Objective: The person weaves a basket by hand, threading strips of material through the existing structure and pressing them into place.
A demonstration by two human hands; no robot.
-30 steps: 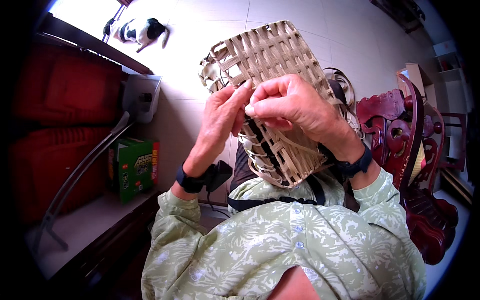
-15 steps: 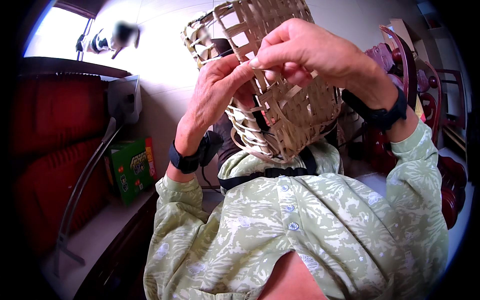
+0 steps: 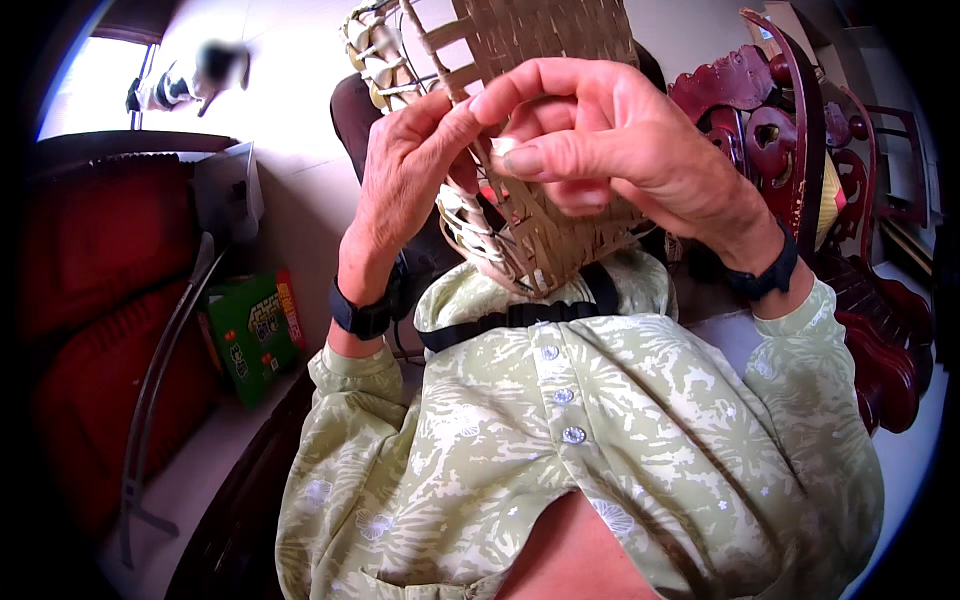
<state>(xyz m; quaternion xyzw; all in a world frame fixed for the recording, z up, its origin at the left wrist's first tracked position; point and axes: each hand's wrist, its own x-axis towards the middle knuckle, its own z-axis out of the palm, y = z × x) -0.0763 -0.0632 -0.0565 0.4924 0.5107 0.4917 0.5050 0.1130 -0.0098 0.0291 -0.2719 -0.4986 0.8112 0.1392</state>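
A woven basket (image 3: 560, 45) of flat tan strips rests upon my lap, its open side with bands and gaps turned to the left. My left hand (image 3: 400, 180) grips the basket's edge, thumb and index finger pressed together on a narrow upright band. Close beside it, my right hand (image 3: 630, 140) is in front of the woven wall. Its index fingertip meets the left thumb, while its thumb and curled fingers pinch a pale strip end (image 3: 502, 148). How that strip joins the weave is hidden by the fingers. Both wrists wear dark bands.
A carved dark red wooden chair (image 3: 800, 130) stands at the right. To the left are a red padded seat (image 3: 110, 250), a grey curved metal stand (image 3: 150, 390) and a green box (image 3: 250, 335). A black-and-white animal or figure (image 3: 175, 85), partly blurred, is at the far left.
My right hand has opened its pinch somewhat, thumb now lower and apart from the index finger. The view has shifted, so the basket and both hands sit slightly farther left.
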